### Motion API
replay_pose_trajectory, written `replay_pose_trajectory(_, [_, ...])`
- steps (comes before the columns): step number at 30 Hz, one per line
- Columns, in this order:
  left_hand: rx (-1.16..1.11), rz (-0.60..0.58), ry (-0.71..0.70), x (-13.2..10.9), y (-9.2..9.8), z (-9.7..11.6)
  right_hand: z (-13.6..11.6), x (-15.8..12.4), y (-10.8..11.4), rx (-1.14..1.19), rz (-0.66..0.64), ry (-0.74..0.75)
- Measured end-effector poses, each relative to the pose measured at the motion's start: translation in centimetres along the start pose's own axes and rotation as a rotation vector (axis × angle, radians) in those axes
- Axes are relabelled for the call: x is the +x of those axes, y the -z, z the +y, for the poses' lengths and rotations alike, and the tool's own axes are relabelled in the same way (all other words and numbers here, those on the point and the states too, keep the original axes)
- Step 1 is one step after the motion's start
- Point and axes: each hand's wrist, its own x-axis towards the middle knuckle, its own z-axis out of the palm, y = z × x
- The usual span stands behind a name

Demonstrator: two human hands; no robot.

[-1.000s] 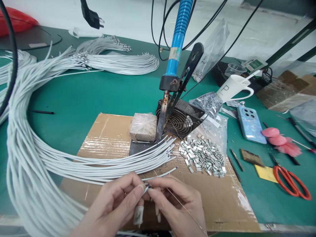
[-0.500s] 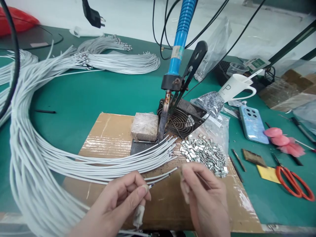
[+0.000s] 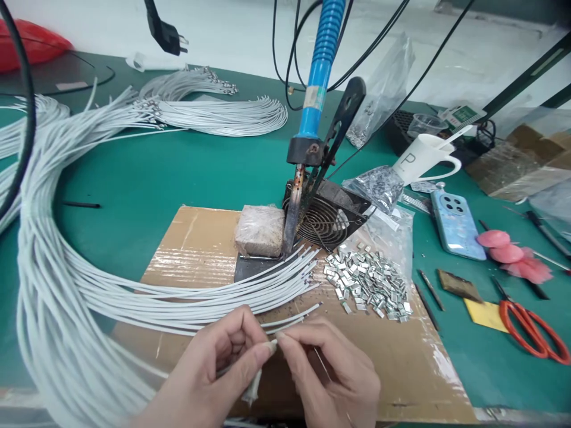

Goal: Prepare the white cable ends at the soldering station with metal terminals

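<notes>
My left hand (image 3: 218,365) pinches the tip of a white cable (image 3: 273,343) between thumb and forefinger. My right hand (image 3: 330,371) is closed too, its thumb and forefinger meeting at that same tip. What it grips there is hidden by the fingertips; a thin, light strand shows in its palm. Just beyond both hands lie several white cables (image 3: 200,300), their stripped ends pointing right. Small metal connector shells (image 3: 370,282) are heaped behind my right hand. A blue-handled soldering iron (image 3: 317,83) stands clamped, tip down, beside a wrapped block (image 3: 260,229).
A cardboard sheet (image 3: 410,368) covers the front of the green table (image 3: 178,172). A black fan (image 3: 328,220) sits behind the iron. Toward the right are a white mug (image 3: 422,159), a blue phone (image 3: 458,224) and red-handled scissors (image 3: 530,327). Finished-looking cable bundles (image 3: 227,116) lie at the back.
My right hand has moved left from near the connector heap to meet my left fingertips at the cable tip. My left hand has hardly moved. The view has shifted slightly.
</notes>
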Motion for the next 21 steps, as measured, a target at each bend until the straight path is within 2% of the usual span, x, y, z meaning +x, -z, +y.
replay_pose_trajectory(2, [-0.026, -0.023, -0.002, 0.1, 0.3, 0.0, 0.0, 0.3, 0.6, -0.014, 0.049, 0.029])
replay_pose_trajectory(4, [-0.038, -0.022, -0.007, 0.1, 0.5, 0.2, 0.2, 0.7, 0.9, 0.009, 0.054, -0.012])
replay_pose_trajectory(8, [-0.055, 0.033, -0.022, 0.0, 0.6, 0.4, 0.4, 0.5, 0.5, 0.074, -0.087, -0.144])
replay_pose_trajectory(11, [-0.081, 0.061, -0.041, -0.1, 0.5, 0.3, 0.2, 0.1, -0.2, 0.099, -0.150, -0.189])
replay_pose_trajectory(16, [-0.069, 0.080, -0.057, 0.0, 0.5, -0.2, 0.0, -0.1, -0.6, 0.106, -0.146, -0.176])
replay_pose_trajectory(21, [-0.054, 0.038, -0.116, 0.1, 0.6, -0.6, 0.5, 0.0, -0.6, 0.089, -0.112, -0.123])
